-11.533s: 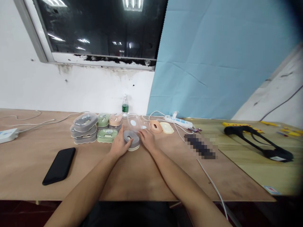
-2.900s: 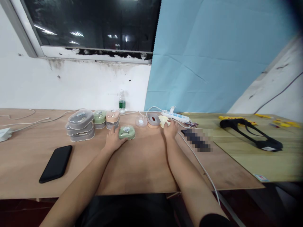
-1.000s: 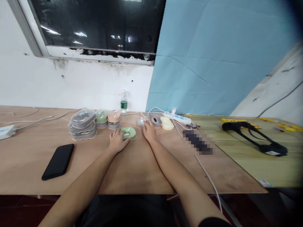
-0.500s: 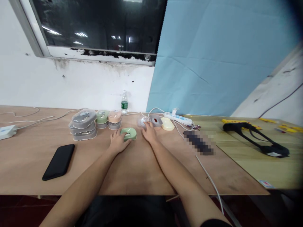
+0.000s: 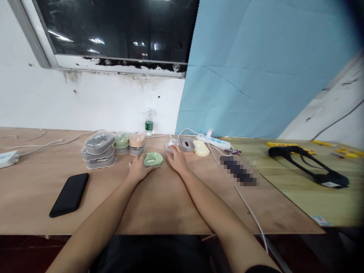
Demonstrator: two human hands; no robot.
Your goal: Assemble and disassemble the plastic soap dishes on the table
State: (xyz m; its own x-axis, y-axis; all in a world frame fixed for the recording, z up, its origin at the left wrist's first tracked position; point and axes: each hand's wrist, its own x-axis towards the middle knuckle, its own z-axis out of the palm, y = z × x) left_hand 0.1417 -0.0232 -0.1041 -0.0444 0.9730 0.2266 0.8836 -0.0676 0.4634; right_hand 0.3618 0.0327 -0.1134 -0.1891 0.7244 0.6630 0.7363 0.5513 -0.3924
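A green oval soap box lies on the wooden table, and my left hand rests against its left side with fingers curled around it. My right hand reaches just past it, fingertips on a clear lid. Right of that lid sit a grey tray on a pink base and a cream base. Behind the green box stand a green box and a pink box, each stacked on a grey one.
A stack of grey lidded boxes is at the left, a black phone nearer me. A water bottle, a white power strip with cables, a blurred dark object and a black strap lie around.
My left hand stays on the green soap box, now drawn slightly nearer and left. My right hand came back from the cream base to the clear lid over the last seconds.
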